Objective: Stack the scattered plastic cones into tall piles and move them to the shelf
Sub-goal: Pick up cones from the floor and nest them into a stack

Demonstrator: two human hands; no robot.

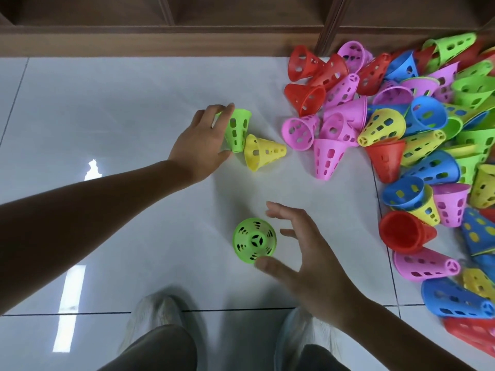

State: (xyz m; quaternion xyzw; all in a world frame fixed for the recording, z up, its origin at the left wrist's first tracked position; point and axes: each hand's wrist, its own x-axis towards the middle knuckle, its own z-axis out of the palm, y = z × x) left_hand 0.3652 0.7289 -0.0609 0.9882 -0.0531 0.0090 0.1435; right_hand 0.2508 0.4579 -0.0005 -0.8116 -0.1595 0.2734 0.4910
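Left hand (199, 141) grasps green cone (237, 129) | right hand (300, 245) released beside upright green cone (254, 240) | risk: knocking adjacent yellow cone (263, 151) rolling

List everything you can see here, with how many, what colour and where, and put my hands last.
upright green cone: one, green, on the floor by the right hand
tilted green cone: one, green, in the left hand
yellow cone: one, yellow, on its side beside the tilted green cone
cone heap: many, red, pink, blue, yellow, green, at right
floor: white tiles
shelf: brown wood, top
left hand: grips the tilted green cone
right hand: open, holds nothing
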